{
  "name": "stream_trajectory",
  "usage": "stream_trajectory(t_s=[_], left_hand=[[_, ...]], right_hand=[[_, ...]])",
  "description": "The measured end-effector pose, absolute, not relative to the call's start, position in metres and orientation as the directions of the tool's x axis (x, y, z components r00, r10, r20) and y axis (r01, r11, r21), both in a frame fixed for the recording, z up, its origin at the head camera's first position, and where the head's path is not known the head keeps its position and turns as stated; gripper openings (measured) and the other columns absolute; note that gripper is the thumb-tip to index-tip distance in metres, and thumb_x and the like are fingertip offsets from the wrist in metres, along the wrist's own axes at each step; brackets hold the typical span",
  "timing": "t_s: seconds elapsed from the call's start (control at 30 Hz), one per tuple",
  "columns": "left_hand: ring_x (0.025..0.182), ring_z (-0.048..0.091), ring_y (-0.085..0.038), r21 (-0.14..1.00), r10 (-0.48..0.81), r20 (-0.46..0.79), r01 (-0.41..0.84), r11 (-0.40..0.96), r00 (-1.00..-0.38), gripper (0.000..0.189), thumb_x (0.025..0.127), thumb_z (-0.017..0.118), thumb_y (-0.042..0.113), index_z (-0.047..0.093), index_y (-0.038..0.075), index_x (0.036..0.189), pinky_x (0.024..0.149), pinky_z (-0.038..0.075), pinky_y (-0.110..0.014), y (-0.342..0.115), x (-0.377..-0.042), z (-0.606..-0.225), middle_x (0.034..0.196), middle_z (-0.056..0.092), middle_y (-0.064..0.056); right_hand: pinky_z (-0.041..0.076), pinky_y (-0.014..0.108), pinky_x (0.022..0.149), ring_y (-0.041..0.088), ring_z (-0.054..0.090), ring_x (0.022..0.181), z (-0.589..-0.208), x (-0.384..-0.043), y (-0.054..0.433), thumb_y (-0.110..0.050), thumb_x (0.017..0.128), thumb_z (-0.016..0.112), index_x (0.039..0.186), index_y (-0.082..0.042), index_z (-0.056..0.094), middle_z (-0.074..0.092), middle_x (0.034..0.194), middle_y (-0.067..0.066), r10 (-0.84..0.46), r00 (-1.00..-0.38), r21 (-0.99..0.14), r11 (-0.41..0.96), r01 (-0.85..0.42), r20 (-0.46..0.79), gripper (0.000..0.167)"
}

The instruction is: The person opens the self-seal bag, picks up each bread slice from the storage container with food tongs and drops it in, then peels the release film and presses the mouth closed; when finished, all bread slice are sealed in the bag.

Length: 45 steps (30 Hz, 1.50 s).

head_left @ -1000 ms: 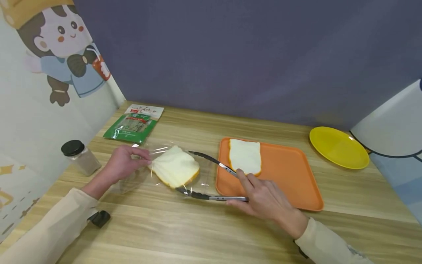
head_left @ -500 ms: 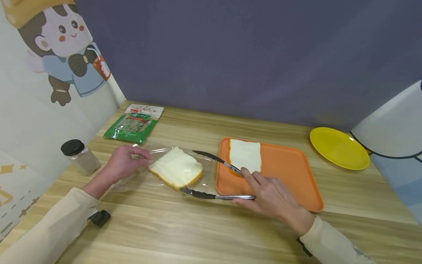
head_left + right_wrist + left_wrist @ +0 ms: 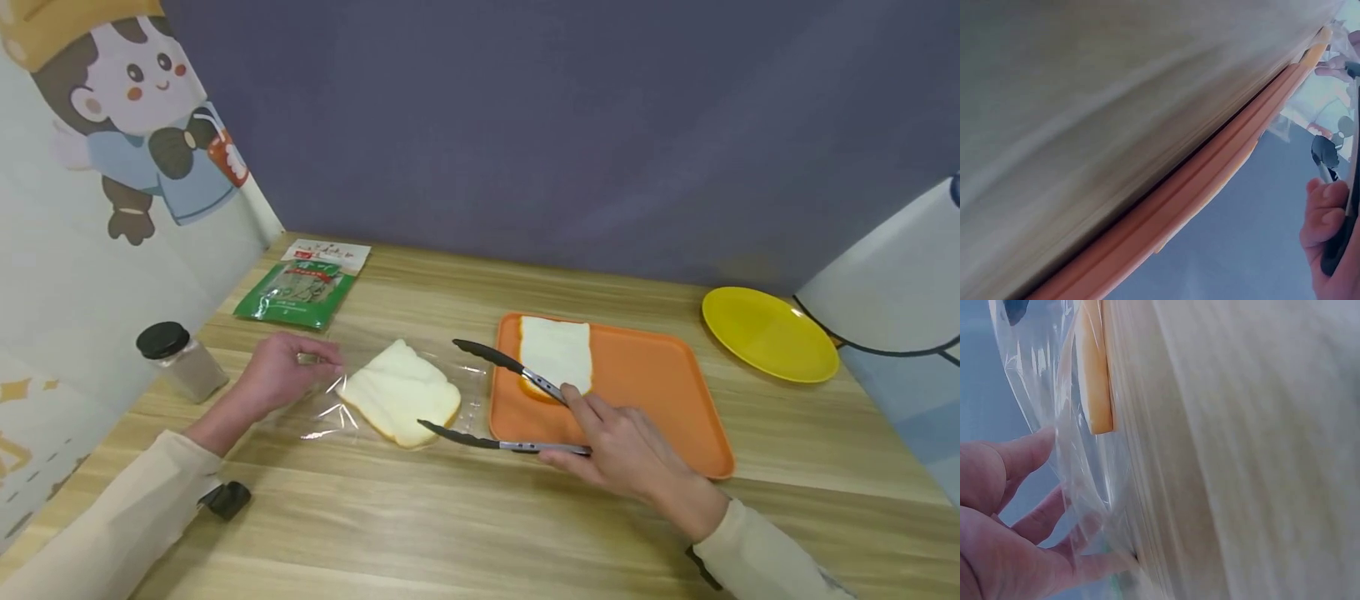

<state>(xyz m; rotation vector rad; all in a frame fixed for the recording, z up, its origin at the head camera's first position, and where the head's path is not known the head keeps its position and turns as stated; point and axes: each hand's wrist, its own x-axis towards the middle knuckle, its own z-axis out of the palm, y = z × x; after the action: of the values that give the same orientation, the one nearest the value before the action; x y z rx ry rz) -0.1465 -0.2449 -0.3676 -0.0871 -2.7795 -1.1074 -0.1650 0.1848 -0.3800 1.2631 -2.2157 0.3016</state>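
My left hand [image 3: 288, 371] pinches the edge of a clear plastic bag [image 3: 330, 421], its film rising between thumb and fingers in the left wrist view. Inside the bag, or under its film, lies a bread slice [image 3: 401, 392] with a yellow-orange crust, flat near the table. My right hand [image 3: 622, 446] grips black-tipped tongs [image 3: 525, 446] whose arms are spread apart. The lower tip overlaps the slice's near edge in the head view; the upper tip stands off its right side. Nothing is between the tongs. A second bread slice [image 3: 557, 354] lies on the orange tray [image 3: 660, 400].
A jar [image 3: 191, 371] with a black lid stands left of my left hand. Behind it lies a green packet [image 3: 300, 292]. A yellow plate [image 3: 772, 333] is at the back right, by the wall. A dark cloth wall [image 3: 525, 142] borders the table's back.
The tongs have drawn back to the right, away from the bagged slice, and the slice has settled flatter and slightly nearer. My left hand stays at the bag's edge.
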Motion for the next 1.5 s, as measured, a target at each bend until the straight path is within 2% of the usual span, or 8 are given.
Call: stream_trajectory(t_s=[0.3,0.63,0.87,1.1,1.2,1.4,1.5], left_hand=[[0.108,0.055,-0.043,0.680,-0.009,0.127,0.081,0.729,-0.992,0.010,0.080,0.076,0.011,0.074,0.006,0.089,0.094,0.038,-0.058,-0.246,-0.143,-0.364,0.113,0.063,-0.022],[0.108,0.055,-0.044,0.683,-0.020,0.138,0.080,0.726,-0.990,0.011,0.079,0.076,0.010,0.074,0.004,0.088,0.094,0.038,-0.058,-0.246,-0.141,-0.365,0.112,0.063,-0.022],[0.107,0.056,-0.042,0.684,-0.029,0.142,0.077,0.725,-0.989,0.011,0.080,0.076,0.010,0.074,0.003,0.088,0.091,0.041,-0.057,-0.247,-0.140,-0.366,0.109,0.065,-0.022],[0.105,0.057,-0.042,0.687,-0.020,0.147,0.088,0.721,-0.989,0.009,0.080,0.075,0.008,0.074,0.003,0.087,0.091,0.042,-0.056,-0.246,-0.140,-0.365,0.108,0.065,-0.022],[0.106,0.057,-0.042,0.690,-0.014,0.147,0.092,0.718,-0.989,0.009,0.080,0.075,0.007,0.074,0.002,0.087,0.092,0.041,-0.057,-0.245,-0.141,-0.365,0.109,0.065,-0.023],[0.106,0.057,-0.042,0.691,-0.011,0.144,0.092,0.717,-0.990,0.010,0.080,0.074,0.006,0.074,0.001,0.088,0.091,0.041,-0.057,-0.245,-0.140,-0.364,0.109,0.065,-0.023],[0.106,0.056,-0.043,0.694,-0.014,0.136,0.085,0.715,-0.991,0.011,0.080,0.074,0.006,0.073,0.001,0.089,0.091,0.041,-0.057,-0.245,-0.140,-0.364,0.110,0.064,-0.023]], right_hand=[[0.023,0.017,0.034,0.003,0.026,0.043,-0.380,-0.152,0.210,-0.065,0.091,0.042,0.117,0.006,0.056,0.047,0.068,0.000,-0.650,-0.462,0.016,0.589,-0.808,0.603,0.077],[0.032,0.026,0.031,0.015,0.038,0.036,-0.386,-0.134,0.233,-0.065,0.090,0.042,0.114,0.010,0.057,0.062,0.082,0.019,-0.582,-0.488,0.033,0.664,-0.747,0.651,0.080],[0.028,0.023,0.031,0.006,0.032,0.037,-0.387,-0.125,0.247,-0.067,0.088,0.043,0.109,0.011,0.059,0.062,0.076,0.022,-0.529,-0.577,0.003,0.738,-0.675,0.622,0.083],[0.016,0.015,0.033,-0.001,0.016,0.041,-0.389,-0.121,0.255,-0.068,0.088,0.041,0.108,0.010,0.058,0.050,0.062,0.008,-0.509,-0.616,0.013,0.777,-0.629,0.602,0.083],[0.016,0.015,0.033,0.000,0.016,0.040,-0.389,-0.118,0.256,-0.069,0.089,0.040,0.106,0.012,0.057,0.047,0.060,0.006,-0.495,-0.637,0.017,0.797,-0.603,0.591,0.084],[0.024,0.021,0.032,0.007,0.028,0.038,-0.382,-0.108,0.255,-0.056,0.082,0.065,0.106,0.013,0.056,0.047,0.061,0.008,-0.390,-0.793,-0.063,0.880,-0.470,0.467,0.074],[0.031,0.027,0.032,0.011,0.036,0.038,-0.378,-0.105,0.254,-0.050,0.080,0.070,0.107,0.014,0.056,0.051,0.062,0.011,-0.336,-0.860,-0.099,0.911,-0.400,0.383,0.071]])
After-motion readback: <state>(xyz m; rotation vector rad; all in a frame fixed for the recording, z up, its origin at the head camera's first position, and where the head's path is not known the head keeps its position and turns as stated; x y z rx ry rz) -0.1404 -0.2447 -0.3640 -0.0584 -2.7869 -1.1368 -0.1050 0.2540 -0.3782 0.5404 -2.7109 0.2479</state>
